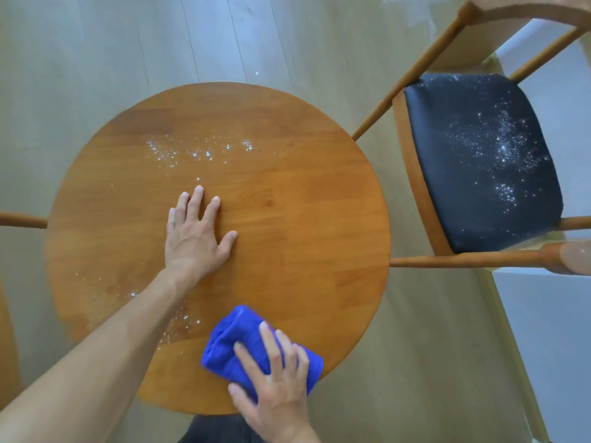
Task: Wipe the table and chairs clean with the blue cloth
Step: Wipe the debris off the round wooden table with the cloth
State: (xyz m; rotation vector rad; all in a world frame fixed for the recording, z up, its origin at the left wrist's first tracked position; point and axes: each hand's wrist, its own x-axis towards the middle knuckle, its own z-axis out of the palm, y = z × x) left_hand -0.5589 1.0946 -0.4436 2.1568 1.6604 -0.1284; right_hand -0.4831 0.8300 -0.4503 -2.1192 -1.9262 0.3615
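A round wooden table [303,203] fills the middle of the head view. White crumbs lie in a band across its far half [195,151] and in a patch near its front left [179,327]. My left hand [198,231] rests flat on the table's middle with fingers spread and holds nothing. Over a folded blue cloth [236,343] at the table's near edge, my right hand [275,388] presses down with its fingers on top. To the right stands a wooden chair with a black seat [473,174] sprinkled with white crumbs.
Pale wood-plank floor [96,59] surrounds the table. Part of a second chair's rail [22,220] pokes in at the left edge. A white wall or cabinet [550,330] stands at the right, behind the chair.
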